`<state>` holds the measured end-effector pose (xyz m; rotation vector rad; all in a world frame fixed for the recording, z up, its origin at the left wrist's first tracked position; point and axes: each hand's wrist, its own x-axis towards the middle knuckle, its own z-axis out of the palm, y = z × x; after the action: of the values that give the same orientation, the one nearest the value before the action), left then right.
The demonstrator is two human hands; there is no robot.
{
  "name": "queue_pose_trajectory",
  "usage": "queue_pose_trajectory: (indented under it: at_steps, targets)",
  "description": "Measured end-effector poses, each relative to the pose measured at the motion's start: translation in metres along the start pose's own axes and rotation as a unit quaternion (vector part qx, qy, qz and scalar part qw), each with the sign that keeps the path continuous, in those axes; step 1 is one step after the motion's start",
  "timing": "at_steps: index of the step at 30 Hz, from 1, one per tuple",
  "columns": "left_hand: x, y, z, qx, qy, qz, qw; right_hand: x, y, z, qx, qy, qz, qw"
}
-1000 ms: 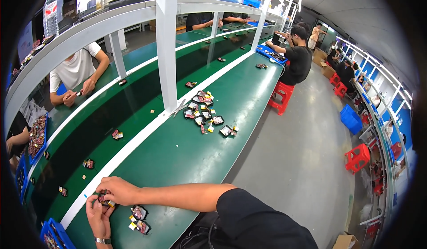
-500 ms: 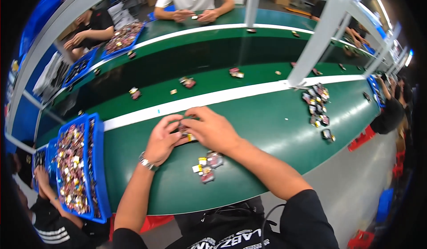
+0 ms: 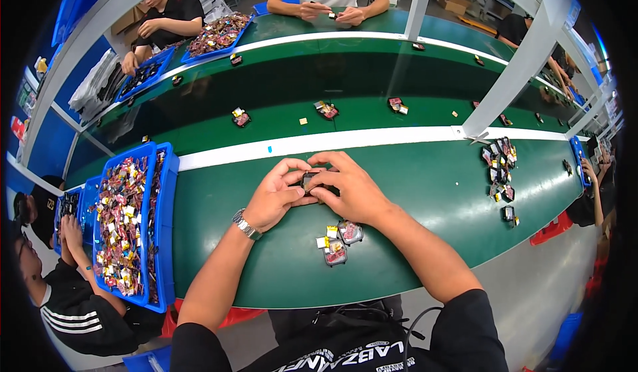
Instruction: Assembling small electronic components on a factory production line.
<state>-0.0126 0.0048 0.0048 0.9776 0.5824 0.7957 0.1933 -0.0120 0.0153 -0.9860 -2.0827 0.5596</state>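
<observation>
My left hand (image 3: 276, 196) and my right hand (image 3: 351, 189) meet over the green table (image 3: 432, 199) and both grip one small dark part (image 3: 310, 179) between their fingertips. A metal watch sits on my left wrist (image 3: 244, 225). Just below my hands lie a few small parts (image 3: 336, 239) with red, yellow and clear pieces. A blue tray (image 3: 166, 226) full of several small colourful parts stands to my left.
A heap of parts (image 3: 500, 169) lies at the right by a grey post (image 3: 515, 66). Beyond a white strip (image 3: 372, 139) runs a darker green belt carrying scattered parts (image 3: 325, 110). Other people sit across it and at my left (image 3: 73, 292).
The view has swung from down the line to straight over my hands. My hands stay together on the small part, now centred and closer.
</observation>
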Motion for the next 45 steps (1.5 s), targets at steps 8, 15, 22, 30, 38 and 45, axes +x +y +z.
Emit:
queue_pose_trajectory:
  at_steps: [8, 15, 22, 30, 38, 45]
  targets:
    - [0.014, -0.003, -0.003, 0.006, -0.06, 0.0, 0.998, 0.001, 0.007, -0.011, 0.046, 0.019, 0.01, 0.999]
    - [-0.003, -0.011, -0.02, 0.073, 0.034, 0.048, 0.996, 0.007, 0.012, 0.008, 0.144, -0.013, -0.07, 0.987]
    - [0.002, -0.008, 0.016, 0.047, 0.009, 0.049, 0.998, -0.007, 0.021, 0.004, 0.259, 0.022, 0.025, 0.965]
    - [0.005, -0.016, -0.007, 0.064, 0.021, 0.072, 0.995, -0.001, 0.021, 0.013, 0.256, 0.07, 0.02, 0.964]
    - [0.003, -0.013, -0.002, 0.053, 0.053, 0.071, 0.995, -0.001, 0.016, 0.012, 0.278, 0.063, 0.043, 0.957]
    - [0.006, -0.019, -0.014, 0.099, 0.047, 0.084, 0.99, 0.0, 0.018, 0.014, 0.299, 0.057, 0.087, 0.948]
